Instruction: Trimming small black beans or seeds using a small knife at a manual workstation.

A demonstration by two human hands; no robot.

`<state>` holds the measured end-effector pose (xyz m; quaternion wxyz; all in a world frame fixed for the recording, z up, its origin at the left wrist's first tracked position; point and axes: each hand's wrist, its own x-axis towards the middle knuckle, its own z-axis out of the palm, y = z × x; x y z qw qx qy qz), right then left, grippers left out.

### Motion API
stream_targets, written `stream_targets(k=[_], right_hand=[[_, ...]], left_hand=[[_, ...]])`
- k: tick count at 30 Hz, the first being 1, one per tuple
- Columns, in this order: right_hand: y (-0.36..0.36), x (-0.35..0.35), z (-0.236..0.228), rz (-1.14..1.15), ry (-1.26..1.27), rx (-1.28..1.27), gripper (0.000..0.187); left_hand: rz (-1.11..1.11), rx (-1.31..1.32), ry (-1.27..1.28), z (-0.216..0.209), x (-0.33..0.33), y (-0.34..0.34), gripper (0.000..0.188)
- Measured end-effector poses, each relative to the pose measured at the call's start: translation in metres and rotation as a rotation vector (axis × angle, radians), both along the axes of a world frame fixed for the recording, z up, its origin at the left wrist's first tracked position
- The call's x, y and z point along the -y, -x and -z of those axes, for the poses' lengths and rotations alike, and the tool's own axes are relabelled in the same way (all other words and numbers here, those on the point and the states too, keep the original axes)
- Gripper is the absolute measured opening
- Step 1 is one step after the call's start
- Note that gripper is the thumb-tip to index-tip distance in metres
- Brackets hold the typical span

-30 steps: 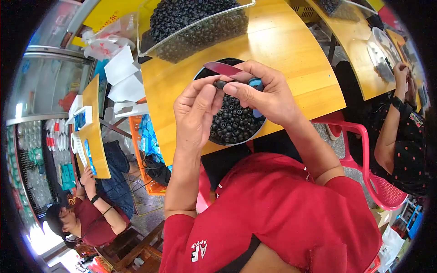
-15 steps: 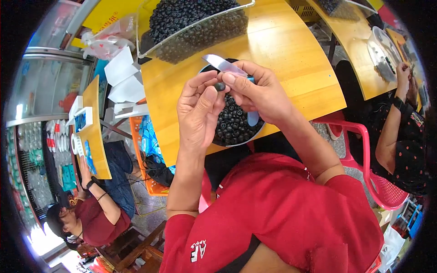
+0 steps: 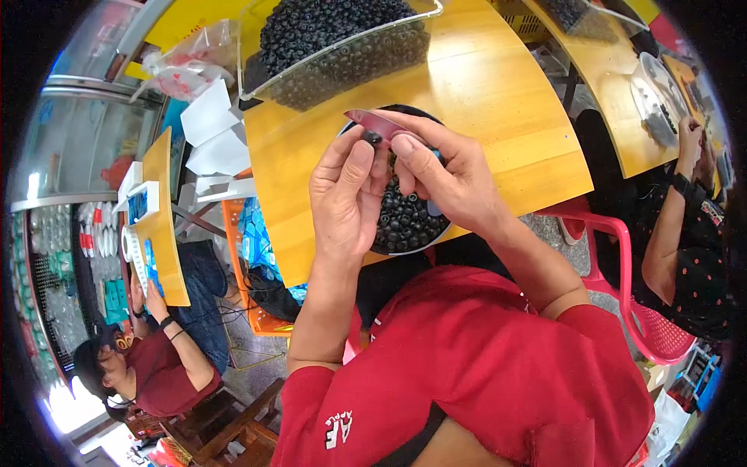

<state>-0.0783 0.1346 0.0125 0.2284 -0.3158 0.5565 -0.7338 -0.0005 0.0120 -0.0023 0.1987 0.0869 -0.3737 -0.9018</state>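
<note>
A small black rounded part (image 3: 372, 138) is pinched between the thumb and fingers of my left hand (image 3: 340, 202). My right hand (image 3: 459, 175) grips a knife; its short metal blade (image 3: 375, 123) lies against the top of the part, and the fingers mostly cover its handle. Beneath both hands stands a round bowl (image 3: 405, 253) holding many black ring-shaped parts (image 3: 408, 222). My wrists and the hands hide much of the bowl.
A clear bin (image 3: 342, 52) heaped with similar black parts stands on the far side of the yellow wooden table (image 3: 513, 117). An orange crate (image 3: 268, 321) with blue packets is at the left. People work at tables on both sides; a pink chair (image 3: 626, 272) stands right.
The knife blade has tilted and come down onto the black part. My right hand has shifted slightly, covering more of the handle. The person at left has moved both hands together.
</note>
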Motion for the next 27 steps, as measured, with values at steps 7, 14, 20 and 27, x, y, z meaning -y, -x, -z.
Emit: stream_targets(k=[7,14,20,27], right_hand=[[-0.001,0.001,0.0,-0.025,-0.014,0.077,0.035],[0.003,-0.003,0.002,-0.086,-0.012,0.144,0.035],[0.005,-0.005,-0.002,-0.139,0.019,0.202,0.033],[0.0,0.001,0.004,-0.021,0.083,0.068,0.032]], left_hand=[[-0.007,-0.008,0.023,0.002,0.001,0.004,0.024],[0.039,-0.111,0.072,0.009,0.007,0.004,0.026],[0.04,-0.082,0.009,0.006,0.003,0.006,0.025],[0.08,-0.098,-0.054,0.007,0.001,0.006,0.026]])
